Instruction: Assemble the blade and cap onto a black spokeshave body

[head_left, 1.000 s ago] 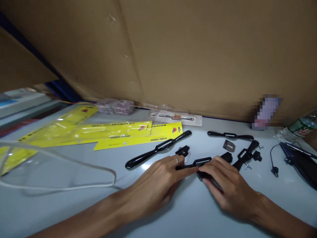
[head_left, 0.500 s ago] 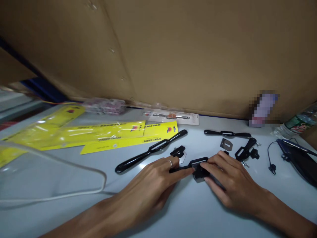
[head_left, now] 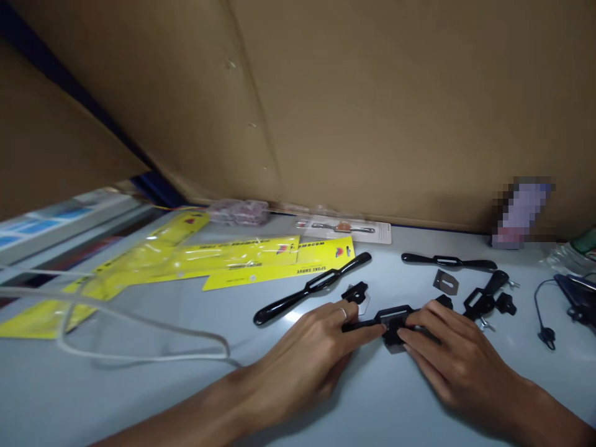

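Between my hands is a black spokeshave (head_left: 393, 313), its slotted middle facing up with a dark cap plate (head_left: 393, 333) and a blade edge showing below. My left hand (head_left: 321, 341) is closed round its left handle, the index finger stretched onto the plate. With thumb and fingers, my right hand (head_left: 451, 347) grips the other side and presses the plate; the right handle is partly hidden. Just beyond my left hand lie a black cap (head_left: 356, 292) and a pale blade. A spare blade (head_left: 446, 282) with a slot lies beyond my right hand.
A spokeshave body (head_left: 311, 288) lies at left, another (head_left: 449, 261) behind, a third (head_left: 487, 295) at right among thumbscrews. Yellow cards (head_left: 279, 270), a packaged spokeshave (head_left: 344, 230) and a white cable (head_left: 153, 357) are also here. Cardboard (head_left: 349, 112) stands behind; a bottle (head_left: 575, 251) is far right.
The view has swung left, so everything appears shifted to the right. Both hands keep their hold on the spokeshave; the right fingers have shifted slightly on the plate.
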Motion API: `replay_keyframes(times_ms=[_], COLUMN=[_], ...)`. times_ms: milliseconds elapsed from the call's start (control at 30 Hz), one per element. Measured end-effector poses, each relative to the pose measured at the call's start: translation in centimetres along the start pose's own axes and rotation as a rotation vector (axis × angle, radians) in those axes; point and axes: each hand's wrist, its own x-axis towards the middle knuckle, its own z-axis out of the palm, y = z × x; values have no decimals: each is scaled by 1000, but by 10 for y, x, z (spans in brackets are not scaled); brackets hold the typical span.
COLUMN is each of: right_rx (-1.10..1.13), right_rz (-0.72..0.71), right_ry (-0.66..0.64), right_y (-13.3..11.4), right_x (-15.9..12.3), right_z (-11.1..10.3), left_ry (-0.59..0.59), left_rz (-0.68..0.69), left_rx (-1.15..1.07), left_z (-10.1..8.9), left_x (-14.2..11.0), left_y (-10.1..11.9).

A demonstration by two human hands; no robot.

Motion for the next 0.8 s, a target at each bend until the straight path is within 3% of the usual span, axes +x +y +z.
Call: replay_keyframes(times_ms=[800], right_rx=[-86], right_rz=[18], right_ry=[102], right_y=[-4], right_x=[-1], right_z=[2], left_ry=[-14], left_rz=[14], left_rx=[40], left_z=[-1], left_x=[0], left_y=[3])
